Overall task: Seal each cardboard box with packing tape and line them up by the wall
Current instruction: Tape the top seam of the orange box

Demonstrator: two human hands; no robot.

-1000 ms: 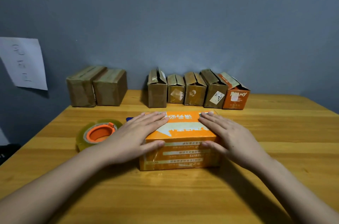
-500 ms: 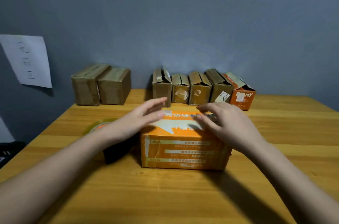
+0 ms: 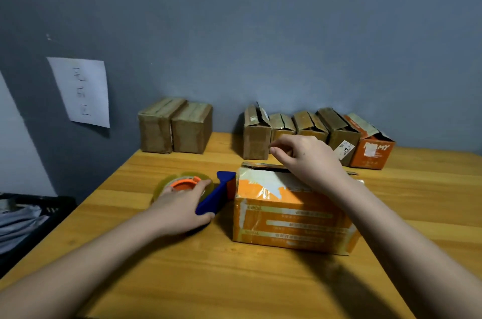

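While the wooden table (image 3: 260, 279) carries two taped brown boxes (image 3: 174, 127) at the far left by the wall and five unsealed boxes (image 3: 317, 133) further right, the orange box (image 3: 292, 217) sits near the middle, its long axis running left to right. The right hand (image 3: 310, 159) hovers over its far top edge, fingers loosely curled, holding nothing visible. The tape dispenser (image 3: 191, 189) lies just left of the box, blue handle pointing near; the left hand (image 3: 182, 207) grips that handle. Tape will likely travel left to right along the seam, so the left hand is better placed
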